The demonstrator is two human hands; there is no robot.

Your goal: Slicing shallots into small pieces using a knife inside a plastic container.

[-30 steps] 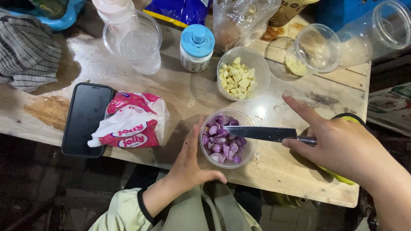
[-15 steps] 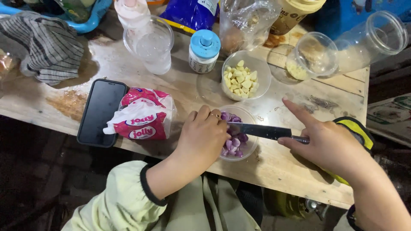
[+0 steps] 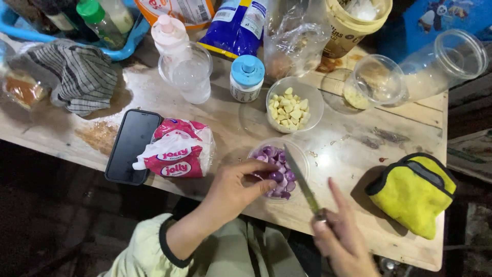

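Observation:
My left hand [image 3: 233,191] reaches into a clear plastic bowl [image 3: 303,158] of purple shallot pieces [image 3: 280,173], its fingertips pinching one piece at the bowl's near side. In my right hand [image 3: 341,237], at the table's front edge, is a dark knife [image 3: 301,181]; its blade points away from me and lies over the right part of that bowl. A second clear bowl [image 3: 313,98] with peeled garlic cloves [image 3: 289,109] stands just behind.
A black phone [image 3: 132,145] and a pink-and-white tissue pack [image 3: 175,149] lie left. A yellow pouch [image 3: 415,193] sits right. Behind stand a blue-capped jar [image 3: 246,77], a clear cup [image 3: 190,77], empty plastic containers [image 3: 376,82], bags, bottles and a striped cloth [image 3: 77,74].
My right hand has drawn back toward me and swung the knife from lying crosswise to pointing away. My left hand has slid off the bowl's top to pinch a piece at its near side.

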